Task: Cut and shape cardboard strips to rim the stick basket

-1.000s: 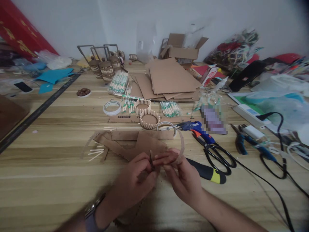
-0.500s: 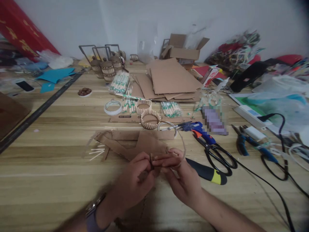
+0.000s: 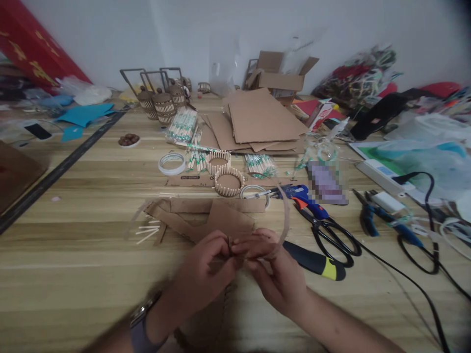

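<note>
My left hand [image 3: 204, 269] is closed, its thumb and fingers pinched around the small dark end of a thin brown cardboard strip [image 3: 286, 220]. Close beside it, my right hand [image 3: 279, 277] has its fingers wrapped over the same strip, whose free length arcs up above that hand. The part between the fingers is mostly hidden. Just beyond the hands lie cut pieces of cardboard [image 3: 228, 215] with several thin white sticks [image 3: 149, 228] at their left. Under my right hand's outer side sits a black and yellow utility knife handle [image 3: 316, 262].
Farther back are two rings of short wooden sticks [image 3: 228, 181], a tape roll [image 3: 172, 164], packs of sticks [image 3: 182, 125] and stacked cardboard sheets [image 3: 265, 117]. Black-handled scissors [image 3: 334, 240], a blue glue gun [image 3: 307, 198] and pliers [image 3: 386, 220] lie at the right.
The strip's free loop has swung right, away from the stick rings, and shows its flat side more. Both hands stay nearly in place, with small finger shifts.
</note>
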The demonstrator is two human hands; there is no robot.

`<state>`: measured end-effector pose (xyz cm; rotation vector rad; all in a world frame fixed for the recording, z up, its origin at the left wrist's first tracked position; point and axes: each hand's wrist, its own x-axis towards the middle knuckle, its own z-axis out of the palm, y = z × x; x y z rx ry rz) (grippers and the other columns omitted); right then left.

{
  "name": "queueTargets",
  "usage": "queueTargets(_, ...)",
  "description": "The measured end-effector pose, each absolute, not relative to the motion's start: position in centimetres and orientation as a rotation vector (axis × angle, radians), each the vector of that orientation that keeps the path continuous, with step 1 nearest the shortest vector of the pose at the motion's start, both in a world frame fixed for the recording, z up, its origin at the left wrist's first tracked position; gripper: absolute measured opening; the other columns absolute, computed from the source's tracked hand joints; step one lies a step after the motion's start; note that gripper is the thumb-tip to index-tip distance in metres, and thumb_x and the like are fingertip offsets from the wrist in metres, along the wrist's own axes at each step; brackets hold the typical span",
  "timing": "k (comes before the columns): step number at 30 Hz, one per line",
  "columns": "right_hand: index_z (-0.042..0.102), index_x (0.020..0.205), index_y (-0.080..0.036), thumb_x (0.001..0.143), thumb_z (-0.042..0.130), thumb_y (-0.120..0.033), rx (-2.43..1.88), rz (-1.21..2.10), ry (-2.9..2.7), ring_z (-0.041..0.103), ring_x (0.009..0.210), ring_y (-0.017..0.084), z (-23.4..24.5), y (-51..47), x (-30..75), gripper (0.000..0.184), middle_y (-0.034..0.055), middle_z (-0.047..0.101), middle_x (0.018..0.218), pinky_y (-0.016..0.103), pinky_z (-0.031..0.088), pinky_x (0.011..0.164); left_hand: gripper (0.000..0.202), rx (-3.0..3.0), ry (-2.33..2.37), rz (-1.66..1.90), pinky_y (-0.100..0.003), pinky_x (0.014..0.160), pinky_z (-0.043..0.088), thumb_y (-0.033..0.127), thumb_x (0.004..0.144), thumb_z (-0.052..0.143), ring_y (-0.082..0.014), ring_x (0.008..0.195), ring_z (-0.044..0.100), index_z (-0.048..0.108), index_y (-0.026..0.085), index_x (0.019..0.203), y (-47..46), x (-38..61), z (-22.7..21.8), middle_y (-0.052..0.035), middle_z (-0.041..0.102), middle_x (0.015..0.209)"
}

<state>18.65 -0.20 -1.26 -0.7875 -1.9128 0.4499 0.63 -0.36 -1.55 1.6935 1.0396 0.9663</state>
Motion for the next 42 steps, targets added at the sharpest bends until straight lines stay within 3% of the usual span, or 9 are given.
queueTargets(4,0.055,0.100,-0.027,0.091,0.059,-0.013,-0.799,0.360,-2.009,0.073,0.095,0.018,-1.3,-0.1,18.7,0.018,0.0027,0.078,0.103,0.038,0.048,0.095,0.020,1.718,1.044,0.988,-0.024,0.069,0.040,0.017,0.088,0.051,-0.0140,0.076,0.051,0.044,0.021,0.070,-0.4,0.6,-1.6,0.0006,0.052,0.081)
queueTargets(10,0.057,0.103,-0.030,0.091,0.051,-0.009,-0.921,0.360,-1.963,0.074,0.088,0.020,-0.7,-0.1,18.9,0.025,0.0001,0.078,0.089,0.037,0.051,0.091,0.020,1.787,0.950,0.896,-0.025,0.067,0.040,0.018,0.090,0.044,-0.0147,0.074,0.050,0.040,0.022,0.071,-0.6,0.5,-1.2,0.0004,0.050,0.079)
queueTargets(16,0.062,0.100,-0.028,0.097,0.049,-0.018,-0.960,0.493,-1.897,0.072,0.086,0.020,-0.7,-0.2,19.0,0.017,0.0022,0.076,0.089,0.034,0.056,0.079,0.016,1.751,0.981,0.882,-0.025,0.065,0.040,0.024,0.091,0.045,-0.0151,0.072,0.049,0.043,0.022,0.076,-0.7,0.6,-1.4,0.0006,0.050,0.079)
queueTargets(22,0.057,0.092,-0.027,0.104,0.044,-0.031,-1.025,0.718,-1.544,0.071,0.076,0.018,-0.3,0.7,19.5,0.018,0.0014,0.075,0.083,0.029,0.056,0.067,0.014,1.759,0.995,0.721,-0.024,0.058,0.033,0.025,0.090,0.046,-0.0134,0.064,0.044,0.046,0.022,0.076,-0.8,0.2,-1.0,0.0034,0.049,0.069)
queueTargets(30,0.059,0.090,-0.025,0.097,0.056,-0.028,-1.091,0.681,-1.428,0.067,0.069,0.016,-0.8,2.5,20.6,0.008,0.0026,0.075,0.088,0.027,0.054,0.063,0.028,1.309,0.890,0.658,-0.020,0.046,0.035,0.047,0.096,0.047,-0.0096,0.051,0.044,0.055,0.020,0.095,-0.8,0.4,0.4,0.0039,0.053,0.067)
queueTargets(34,0.058,0.095,-0.025,0.098,0.054,-0.026,-1.062,0.727,-1.558,0.067,0.066,0.016,-2.0,2.2,20.3,0.005,0.0008,0.071,0.079,0.026,0.054,0.059,0.031,1.414,0.938,0.659,-0.019,0.040,0.028,0.048,0.098,0.044,-0.0090,0.044,0.038,0.060,0.021,0.102,0.0,-2.0,3.8,0.0055,0.052,0.060)
queueTargets(38,0.057,0.096,-0.023,0.097,0.050,-0.021,-1.115,0.552,-1.787,0.065,0.065,0.015,-2.2,1.7,19.9,0.008,0.0007,0.069,0.078,0.024,0.052,0.058,0.024,2.000,1.141,0.758,-0.021,0.047,0.037,0.036,0.097,0.045,-0.0117,0.048,0.048,0.066,0.025,0.092,1.6,-5.7,10.1,0.0056,0.056,0.057)
queueTargets(40,0.056,0.095,-0.023,0.097,0.047,-0.019,-1.118,0.514,-1.867,0.066,0.066,0.015,-2.0,1.5,19.7,0.011,0.0005,0.068,0.078,0.024,0.051,0.059,0.026,2.310,1.315,0.744,-0.023,0.049,0.039,0.034,0.097,0.042,-0.0142,0.053,0.053,0.067,0.027,0.102,2.9,-7.0,13.2,0.0050,0.060,0.063)
queueTargets(42,0.056,0.095,-0.023,0.097,0.044,-0.018,-1.120,0.517,-1.910,0.065,0.064,0.014,-1.8,1.5,19.5,0.013,-0.0002,0.067,0.076,0.023,0.050,0.057,0.028,2.624,1.451,0.810,-0.026,0.063,0.044,0.035,0.097,0.041,-0.0170,0.068,0.058,0.066,0.025,0.106,4.8,-7.7,15.1,0.0025,0.064,0.077)
